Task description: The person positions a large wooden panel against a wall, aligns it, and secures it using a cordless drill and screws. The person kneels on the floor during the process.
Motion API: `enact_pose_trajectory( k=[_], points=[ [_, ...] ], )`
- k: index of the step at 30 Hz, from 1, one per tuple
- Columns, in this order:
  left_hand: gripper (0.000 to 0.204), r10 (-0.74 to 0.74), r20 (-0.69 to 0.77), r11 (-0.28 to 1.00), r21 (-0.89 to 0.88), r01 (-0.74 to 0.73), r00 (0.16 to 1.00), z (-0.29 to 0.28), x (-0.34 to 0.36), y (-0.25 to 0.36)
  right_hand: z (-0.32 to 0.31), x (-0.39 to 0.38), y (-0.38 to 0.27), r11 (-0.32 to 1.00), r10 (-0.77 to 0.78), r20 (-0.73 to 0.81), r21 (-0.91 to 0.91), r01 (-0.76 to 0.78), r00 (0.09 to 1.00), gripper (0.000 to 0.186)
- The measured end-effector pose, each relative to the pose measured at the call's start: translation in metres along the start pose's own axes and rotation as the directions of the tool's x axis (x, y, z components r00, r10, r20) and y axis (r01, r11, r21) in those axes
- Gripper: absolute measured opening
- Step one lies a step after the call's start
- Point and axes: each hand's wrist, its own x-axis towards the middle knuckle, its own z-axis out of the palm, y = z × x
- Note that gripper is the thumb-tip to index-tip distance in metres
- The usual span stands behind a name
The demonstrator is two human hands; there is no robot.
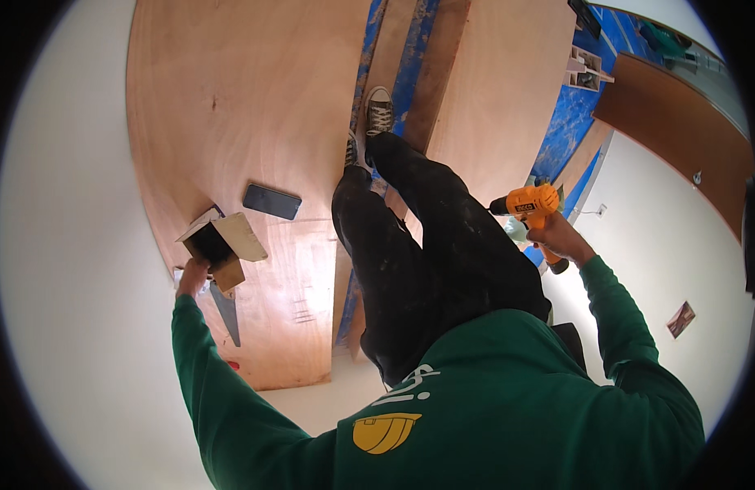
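My left hand (194,276) is at the near left edge of a small open cardboard box (245,237), its fingers curled against the side and partly hidden. The flaps of the box stand out, and its inside is dark. In my right hand (561,238) is an orange and black cordless drill (531,200), gripped by the handle. Its black chuck points left, above my right leg. A dark phone (271,201) lies on the wooden panel (255,98), just right of the box. Below the box a grey, tapering blade (225,314) sticks out; its other end is hidden.
My legs (443,229) stretch forward between two wooden panels, with sneakers (380,110) on a blue-stained strip. A second panel (500,90) lies to the right. Farther right are a small tray of items (584,69) and a brown board (672,122). White wall (59,245) borders the left.
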Motion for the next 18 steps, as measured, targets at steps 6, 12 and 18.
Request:
enact_pose_trajectory(
  k=[6,12,18],
  points=[
    [0.015,-0.305,-0.2,0.748,-0.655,0.105,0.931,-0.036,-0.045,0.079,0.0,0.008,0.026,1.0,-0.006,0.024,0.019,0.005,1.0,0.043],
    [0.046,-0.397,-0.15,0.61,-0.78,0.138,0.906,-0.131,-0.059,0.144,-0.004,0.02,0.062,0.997,0.065,0.042,0.048,-0.067,0.997,0.035],
    [0.048,-0.254,-0.107,0.626,-0.776,0.079,0.961,-0.262,0.004,0.19,0.001,0.013,0.065,0.988,0.094,0.044,0.122,-0.099,0.995,0.038]
  ],
)
